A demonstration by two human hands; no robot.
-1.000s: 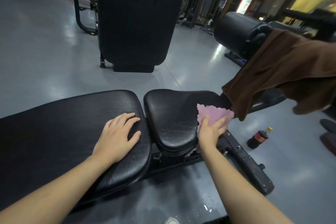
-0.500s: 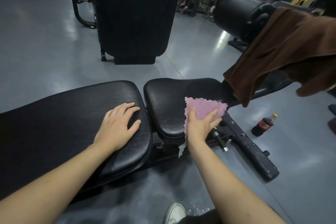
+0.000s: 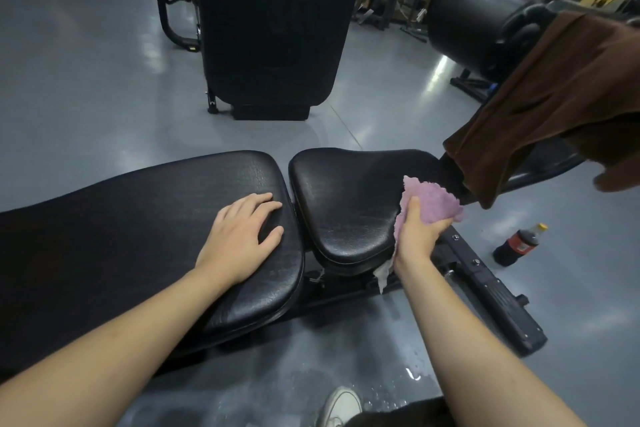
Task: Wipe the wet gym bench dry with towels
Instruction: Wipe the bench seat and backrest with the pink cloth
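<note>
Right hand (image 3: 417, 236) grips a bunched pink towel (image 3: 433, 204) at the right edge of the bench seat pad (image 3: 346, 204).

Its fingers curl round the towel, which hangs over the seat's right edge. Left hand (image 3: 239, 236) lies flat, fingers spread, on the back pad (image 3: 121, 236) near its right end. A brown towel (image 3: 554, 107) hangs beyond the seat's far right corner; 1 bottle (image 3: 517, 244) stands on the floor.

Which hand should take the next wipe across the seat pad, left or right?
Right. The right hand already grips the pink towel at the seat pad's right edge. The left hand rests flat on the long back pad, holding nothing, likely bracing.
</note>
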